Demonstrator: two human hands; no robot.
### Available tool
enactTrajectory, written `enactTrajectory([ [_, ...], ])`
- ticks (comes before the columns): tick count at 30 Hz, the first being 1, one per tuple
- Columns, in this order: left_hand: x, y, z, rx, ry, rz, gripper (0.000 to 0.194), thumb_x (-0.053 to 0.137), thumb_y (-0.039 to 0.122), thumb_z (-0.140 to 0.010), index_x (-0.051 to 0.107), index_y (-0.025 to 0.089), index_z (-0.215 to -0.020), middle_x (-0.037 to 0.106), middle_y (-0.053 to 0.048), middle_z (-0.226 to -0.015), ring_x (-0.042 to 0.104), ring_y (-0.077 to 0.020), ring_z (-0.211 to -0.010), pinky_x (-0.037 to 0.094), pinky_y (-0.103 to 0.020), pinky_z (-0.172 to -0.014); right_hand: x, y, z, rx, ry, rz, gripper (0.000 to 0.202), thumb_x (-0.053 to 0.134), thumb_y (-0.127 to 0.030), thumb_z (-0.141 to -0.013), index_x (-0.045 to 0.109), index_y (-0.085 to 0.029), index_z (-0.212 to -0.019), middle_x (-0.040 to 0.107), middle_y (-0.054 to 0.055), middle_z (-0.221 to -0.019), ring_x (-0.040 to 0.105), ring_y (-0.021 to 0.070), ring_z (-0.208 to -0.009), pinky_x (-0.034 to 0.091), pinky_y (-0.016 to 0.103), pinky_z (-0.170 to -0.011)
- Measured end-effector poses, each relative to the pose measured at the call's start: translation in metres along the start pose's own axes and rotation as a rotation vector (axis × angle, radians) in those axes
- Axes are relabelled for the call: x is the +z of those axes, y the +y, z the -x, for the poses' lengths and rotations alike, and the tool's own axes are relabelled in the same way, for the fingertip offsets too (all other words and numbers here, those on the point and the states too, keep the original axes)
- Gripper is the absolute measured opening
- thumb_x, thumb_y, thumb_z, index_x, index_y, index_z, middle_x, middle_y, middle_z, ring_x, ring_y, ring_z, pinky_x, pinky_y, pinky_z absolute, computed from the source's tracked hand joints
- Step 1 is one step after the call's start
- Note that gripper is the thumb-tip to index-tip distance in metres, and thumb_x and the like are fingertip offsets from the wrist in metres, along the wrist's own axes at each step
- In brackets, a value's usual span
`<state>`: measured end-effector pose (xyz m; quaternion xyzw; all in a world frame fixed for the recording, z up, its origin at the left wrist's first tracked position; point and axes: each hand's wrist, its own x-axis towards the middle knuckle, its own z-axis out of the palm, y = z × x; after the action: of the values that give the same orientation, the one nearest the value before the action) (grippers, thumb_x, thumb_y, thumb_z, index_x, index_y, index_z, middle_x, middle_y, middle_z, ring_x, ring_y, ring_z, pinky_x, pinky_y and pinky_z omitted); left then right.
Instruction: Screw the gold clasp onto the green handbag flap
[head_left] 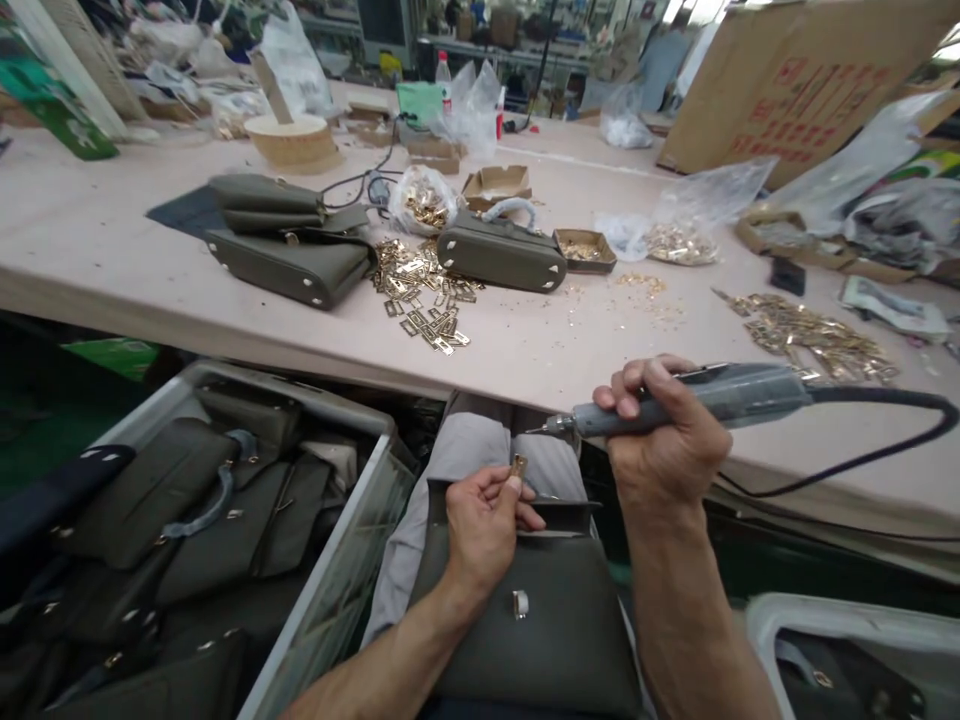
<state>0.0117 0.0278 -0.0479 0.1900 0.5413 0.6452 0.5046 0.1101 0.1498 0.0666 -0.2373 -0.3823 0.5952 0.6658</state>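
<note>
A dark olive bag [555, 620] lies on the person's lap, with a small metal clasp [520, 604] on its face. My left hand [487, 525] is closed at the bag's upper edge, pinching a small gold metal plate [518, 466] between thumb and fingers. To the right, above the bag, my right hand [664, 425] is wrapped round a grey electric screwdriver [742, 395]. Its thin tip points left, above the gold plate and apart from it. A black cable leaves the tool's rear end.
On the table [300, 335] are olive bags [502, 252], a pile of gold plates [427, 300], small boxes and a heap of metal parts [817, 335]. A crate of bags [367, 470] stands left; another crate [847, 620] is at lower right.
</note>
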Motion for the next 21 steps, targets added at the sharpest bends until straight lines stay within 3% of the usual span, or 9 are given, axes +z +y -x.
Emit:
enactTrajectory([
  [7,0.005,0.002,0.002,-0.018,0.021,-0.005,0.038,0.075,0.041,-0.08,0.065,0.008,-0.094,0.073,-0.011,-0.074,0.067,-0.0179,-0.045,0.054,-0.024,-0.044,-0.001,-0.003,0.032,-0.114,-0.105,0.155,0.01,0.069,-0.016,-0.08,0.06,-0.018,-0.083,0.057,-0.003,-0.069,0.048,0.0093,-0.047,0.045,0.029,-0.054],
  [21,0.005,0.001,0.004,-0.005,0.024,-0.03,0.031,0.072,0.038,-0.083,0.067,0.009,-0.092,0.073,-0.01,-0.073,0.067,-0.0176,-0.045,0.053,-0.023,-0.043,-0.003,0.011,0.049,-0.148,-0.217,0.225,0.012,0.068,-0.013,-0.086,0.059,-0.019,-0.091,0.06,-0.002,-0.076,0.054,0.0108,-0.051,0.049,0.031,-0.056],
])
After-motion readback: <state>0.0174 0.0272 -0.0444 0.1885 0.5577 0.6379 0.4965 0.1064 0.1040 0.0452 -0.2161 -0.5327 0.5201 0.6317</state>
